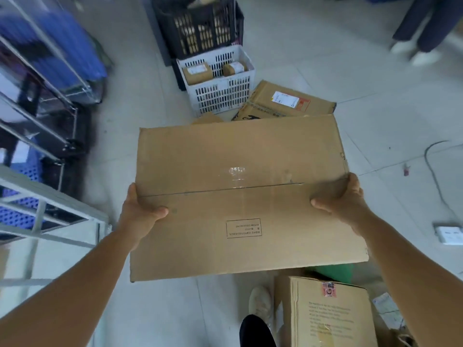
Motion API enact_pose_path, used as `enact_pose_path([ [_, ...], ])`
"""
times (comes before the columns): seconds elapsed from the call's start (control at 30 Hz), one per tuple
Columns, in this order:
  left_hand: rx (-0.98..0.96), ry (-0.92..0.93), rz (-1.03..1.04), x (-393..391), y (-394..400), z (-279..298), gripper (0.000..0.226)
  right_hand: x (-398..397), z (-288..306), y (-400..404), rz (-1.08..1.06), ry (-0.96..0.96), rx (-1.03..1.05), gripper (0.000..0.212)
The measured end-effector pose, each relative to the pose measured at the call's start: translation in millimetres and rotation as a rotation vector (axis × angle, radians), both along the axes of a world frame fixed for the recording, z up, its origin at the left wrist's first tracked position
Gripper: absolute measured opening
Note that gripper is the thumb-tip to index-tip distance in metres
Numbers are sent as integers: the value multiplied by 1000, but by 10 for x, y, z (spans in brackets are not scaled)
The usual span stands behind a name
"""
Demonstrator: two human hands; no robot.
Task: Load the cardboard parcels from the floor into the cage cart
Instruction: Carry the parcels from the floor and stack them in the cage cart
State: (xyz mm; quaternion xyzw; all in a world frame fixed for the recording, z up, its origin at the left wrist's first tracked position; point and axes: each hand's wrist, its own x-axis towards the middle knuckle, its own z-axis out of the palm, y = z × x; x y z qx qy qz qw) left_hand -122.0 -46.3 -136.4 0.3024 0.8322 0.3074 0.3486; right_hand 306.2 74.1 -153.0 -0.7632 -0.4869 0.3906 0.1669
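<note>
The cardboard parcel is gripped at its sides by left hand and right hand.

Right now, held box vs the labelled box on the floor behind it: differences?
The held box is off the floor, gripped at its side edges by the left hand and right hand; the floor box lies untouched. The held box shows a printed stamp, the floor box a white label. Both are brown cardboard.

Matt cardboard parcel; cart frame seemingly metal.
</note>
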Motion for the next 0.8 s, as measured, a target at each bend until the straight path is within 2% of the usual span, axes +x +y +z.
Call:
enact_pose_path([
  [0.07, 35, 2, 9, -166, -158, 303, 77, -148, 268, -98, 5, 23, 38, 110],
  [0.2, 120, 19, 38, -480, -448, 864, 97, -473, 825, -269, 34, 44, 127, 113],
  [0.33, 224, 62, 64, -758, -723, 1467, 102, -820, 1371, -389, 54, 85, 211, 120],
  [0.5, 367, 121, 123, -999, -1093, 2267, 94, -1321, 2022, -448, 117, 165, 289, 124],
  [0.63, 444, 202, 209, -1227, -1404, 2759, 82, -1748, 2464, -424, 207, 203, 379, 111],
  [0.8, 466, 264, 352, -1524, -1789, 3216, 89, -2339, 2880, -319, 342, 298, 440, 116],
])
